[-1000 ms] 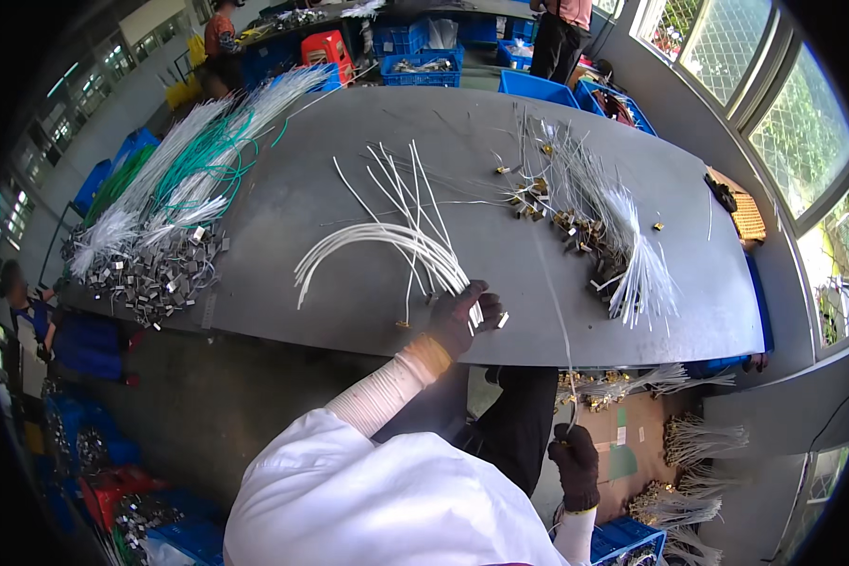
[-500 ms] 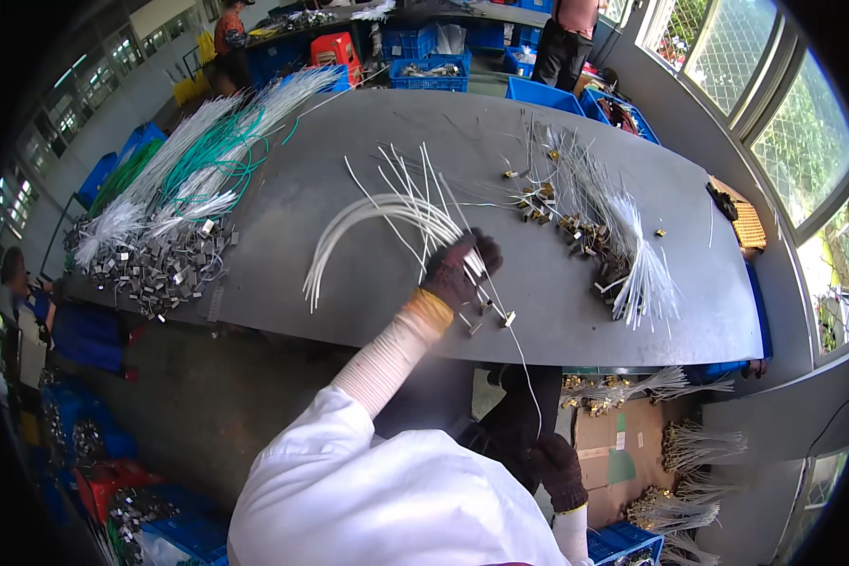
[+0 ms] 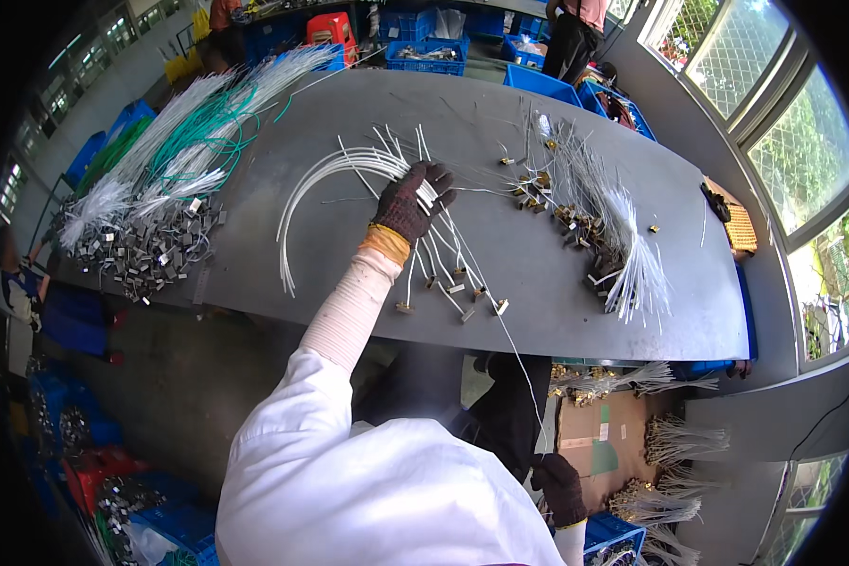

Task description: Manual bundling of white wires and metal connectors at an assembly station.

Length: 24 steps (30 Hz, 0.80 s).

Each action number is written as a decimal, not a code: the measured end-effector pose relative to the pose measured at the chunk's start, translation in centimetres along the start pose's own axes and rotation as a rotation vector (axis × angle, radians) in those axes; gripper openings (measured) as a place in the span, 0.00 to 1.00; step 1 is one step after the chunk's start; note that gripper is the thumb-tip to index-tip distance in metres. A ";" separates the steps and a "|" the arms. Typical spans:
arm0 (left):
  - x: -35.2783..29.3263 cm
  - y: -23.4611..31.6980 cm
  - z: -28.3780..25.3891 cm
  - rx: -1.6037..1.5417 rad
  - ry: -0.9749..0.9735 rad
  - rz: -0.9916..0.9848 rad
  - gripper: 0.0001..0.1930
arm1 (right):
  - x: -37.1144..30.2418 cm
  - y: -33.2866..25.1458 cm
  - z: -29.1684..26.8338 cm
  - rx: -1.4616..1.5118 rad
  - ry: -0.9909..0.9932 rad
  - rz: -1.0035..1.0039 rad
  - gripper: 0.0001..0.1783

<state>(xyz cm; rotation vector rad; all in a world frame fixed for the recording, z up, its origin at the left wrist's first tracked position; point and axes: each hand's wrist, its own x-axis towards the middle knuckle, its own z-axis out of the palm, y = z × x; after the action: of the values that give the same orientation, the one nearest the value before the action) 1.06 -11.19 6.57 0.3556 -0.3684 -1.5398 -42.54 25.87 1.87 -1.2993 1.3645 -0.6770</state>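
My left hand (image 3: 411, 202), in a dark knit glove, is closed around a bundle of white cables (image 3: 304, 185) above the grey table. The bundle arcs out to the left, and some cable ends poke up past the fingers. Below the hand hang several small brass-and-grey metal end pieces (image 3: 458, 283). A thin white wire (image 3: 519, 354) runs from these over the table's near edge to my right hand (image 3: 558, 489), also gloved. That hand is low at the right, its fingers curled on the wire; the fingertips are partly hidden.
To the right lies a pile of clear wires (image 3: 623, 241) with brass ends. White and green wires (image 3: 174, 156) with metal blocks are heaped at the left. Under the table's right part are cardboard (image 3: 580, 424) and more wire bundles. Two people are beyond the table.
My left hand has moved left and away from the near edge with the cable bundle, and more end pieces show below it. My right hand has shifted slightly lower. The view has moved a little.
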 end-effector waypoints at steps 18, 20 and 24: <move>-0.8 -1.0 -1.7 0.062 0.113 0.016 0.13 | -0.4 0.9 -0.2 -0.109 0.044 -0.130 0.14; -0.8 -1.3 -1.8 0.060 0.171 0.044 0.12 | -0.1 0.3 0.0 -0.215 0.067 -0.158 0.14; -0.8 -1.1 -2.8 0.102 0.189 0.049 0.15 | 0.5 -0.6 0.8 -0.545 0.234 -0.363 0.17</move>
<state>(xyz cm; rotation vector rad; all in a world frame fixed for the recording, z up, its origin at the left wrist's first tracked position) 1.31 -10.37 3.54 0.5633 -0.3051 -1.4290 -41.54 25.50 2.08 -1.9857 1.5838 -0.7458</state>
